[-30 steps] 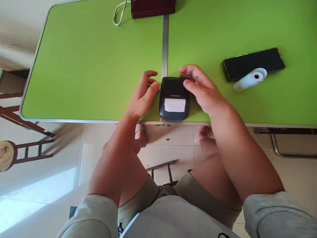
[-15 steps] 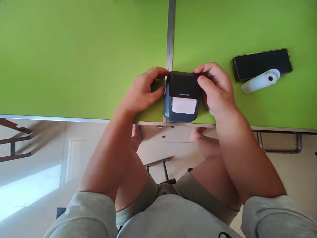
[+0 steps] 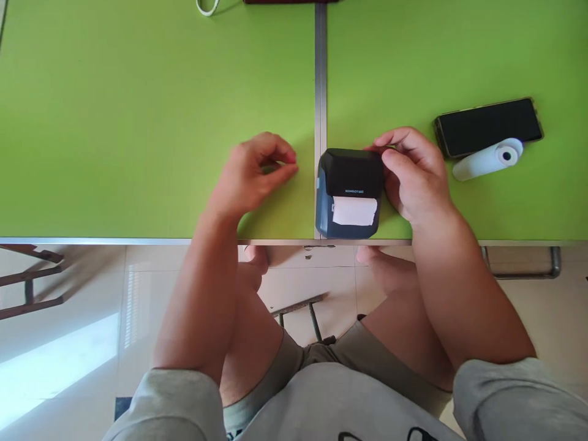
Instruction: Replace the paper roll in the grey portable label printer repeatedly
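Note:
A black and dark blue label printer point(image 3: 351, 173) lies near the front edge of the green table, beside the metal seam. White paper point(image 3: 354, 211) sticks out of its front slot. My right hand point(image 3: 416, 174) is at the printer's right side, with thumb and fingers closed on its upper right corner. Left of the printer and apart from it, my left hand point(image 3: 257, 171) hovers over the table. Its thumb and fingertips are pressed together, and nothing shows between them.
On the right of the green table point(image 3: 138, 122) lies a dark phone point(image 3: 489, 125), with a white paper roll point(image 3: 487, 160) leaning against its lower edge. A white loop point(image 3: 207, 7) and a dark object point(image 3: 289, 1) show at the far edge of view.
My left hand has come off the printer's left side and moved left, its thumb and fingers closing together. My right hand stays at the printer. The view has shifted, showing more at the top.

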A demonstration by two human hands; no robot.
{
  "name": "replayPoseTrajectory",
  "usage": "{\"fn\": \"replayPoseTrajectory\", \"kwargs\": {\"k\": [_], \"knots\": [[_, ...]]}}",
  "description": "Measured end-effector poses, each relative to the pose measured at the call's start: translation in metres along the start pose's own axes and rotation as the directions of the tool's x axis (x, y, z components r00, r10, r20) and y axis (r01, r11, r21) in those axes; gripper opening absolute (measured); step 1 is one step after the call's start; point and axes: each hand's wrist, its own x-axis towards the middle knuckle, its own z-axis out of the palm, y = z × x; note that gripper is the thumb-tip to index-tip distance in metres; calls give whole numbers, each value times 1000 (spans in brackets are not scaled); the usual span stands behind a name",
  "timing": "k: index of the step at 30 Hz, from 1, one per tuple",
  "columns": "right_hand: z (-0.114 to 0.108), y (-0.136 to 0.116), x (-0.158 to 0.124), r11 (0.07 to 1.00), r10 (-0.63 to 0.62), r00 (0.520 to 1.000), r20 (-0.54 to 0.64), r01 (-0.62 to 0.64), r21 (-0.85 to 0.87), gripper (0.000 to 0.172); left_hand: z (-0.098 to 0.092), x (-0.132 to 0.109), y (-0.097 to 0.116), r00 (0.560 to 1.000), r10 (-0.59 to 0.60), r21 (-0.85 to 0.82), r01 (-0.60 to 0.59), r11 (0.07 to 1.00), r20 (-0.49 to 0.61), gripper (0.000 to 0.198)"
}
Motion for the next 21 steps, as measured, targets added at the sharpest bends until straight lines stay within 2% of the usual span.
{"fn": "replayPoseTrajectory", "kwargs": {"k": [2,5,8,11,13,14,15,17,18,21], "knots": [[0,2,0,1000,-23,1000,-5,23,-5,28,-3,-10,5,994,42,152,-26,988,-101,11],[0,5,-2,996,-79,997,-4,79,-40,23,6,-28,17,974,163,261,-117,958,-160,17],[1,7,-3,982,-121,993,0,120,-148,22,21,-42,26,955,244,301,-186,935,-167,12],[1,7,-3,955,-133,991,1,128,-269,25,27,-45,28,962,226,300,-172,938,-155,14],[1,6,-2,931,-134,991,4,127,-341,29,27,-45,27,977,192,318,-154,935,-92,22],[1,6,-2,920,-136,991,9,129,-369,30,27,-46,26,984,177,338,-159,928,-25,34],[1,6,-2,912,-139,990,12,132,-387,31,28,-47,24,985,163,362,-173,916,58,55],[1,6,-1,912,-134,991,18,131,-389,34,32,-51,22,966,132,417,-216,883,222,107],[2,6,-1,919,-128,992,20,126,-374,34,36,-53,21,960,111,454,-222,863,258,118],[2,5,0,954,-103,994,31,108,-279,34,47,-59,18,971,51,565,-179,805,234,118]]}}
